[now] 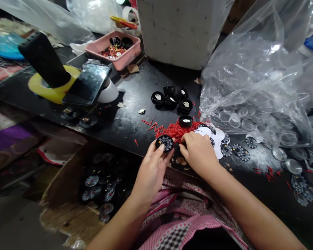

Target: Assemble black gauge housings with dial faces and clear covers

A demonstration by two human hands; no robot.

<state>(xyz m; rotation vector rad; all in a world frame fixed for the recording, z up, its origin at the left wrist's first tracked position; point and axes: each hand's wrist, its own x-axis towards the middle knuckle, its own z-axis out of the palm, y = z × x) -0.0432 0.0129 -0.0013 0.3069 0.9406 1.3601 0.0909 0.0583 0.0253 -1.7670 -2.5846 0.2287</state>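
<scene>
Between the thumb and fingers of my left hand (153, 158) is a round black gauge (165, 143), its printed dial face turned up. No needle can be made out on that dial. My right hand (198, 151) has its fingers curled together at the near edge of a pile of red gauge needles (172, 129); whatever is in the fingertips is hidden. White discs (218, 147) and loose black dial faces (226, 150) lie by the right hand. Beyond the pile sit several black gauge housings (185, 106) with small white plates inside.
A plastic bag of clear round covers (255, 80) fills the right side. A phone (88, 83) leans beside a yellow tape roll (54, 86). At the back are a pink tray (131, 52) and a large pale box (182, 34). Below the edge, a carton (65, 187) holds gauges.
</scene>
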